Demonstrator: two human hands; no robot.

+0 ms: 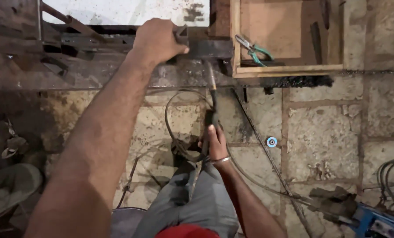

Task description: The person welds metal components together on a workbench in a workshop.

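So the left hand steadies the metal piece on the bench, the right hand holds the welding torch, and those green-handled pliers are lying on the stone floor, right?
Not quite. In the head view the green-handled pliers lie inside the wooden tray, not on the stone floor. The rest holds: the left hand steadies the metal piece on the bench, and the right hand holds the welding torch.

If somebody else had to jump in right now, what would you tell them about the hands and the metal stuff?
Left hand: pressed down on the small metal piece atop the dark steel bar on the workbench.
Right hand: gripping the welding torch, tip up against the bar; its cable loops below.
Green-handled pliers lie in the wooden tray.
Done: piece positioned. Left: no spark or weld visible yet.
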